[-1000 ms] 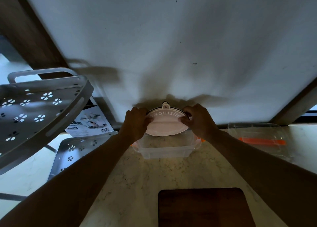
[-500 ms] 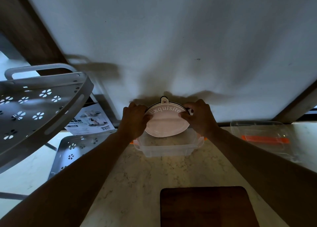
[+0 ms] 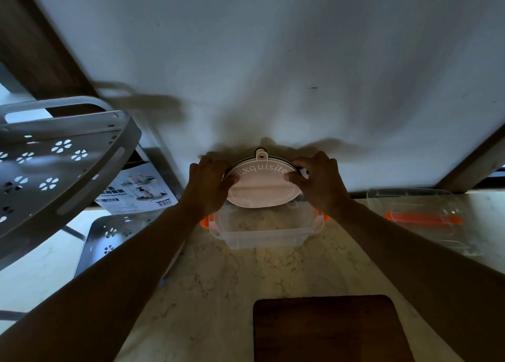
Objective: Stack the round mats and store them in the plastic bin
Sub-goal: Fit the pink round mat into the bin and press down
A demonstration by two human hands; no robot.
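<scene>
A pale pink stack of round mats (image 3: 263, 189), lettered "Exquisite" and dark-edged, is gripped tilted above the clear plastic bin (image 3: 266, 231) by the fingers of the left hand (image 3: 209, 186) and right hand (image 3: 318, 182).

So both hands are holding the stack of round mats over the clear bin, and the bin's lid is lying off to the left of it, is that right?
Not quite. In the head view both the left hand and the right hand do hold the stack of round mats over the clear bin, but the lid, with its orange handle, lies to the right of the bin, not the left.
</scene>
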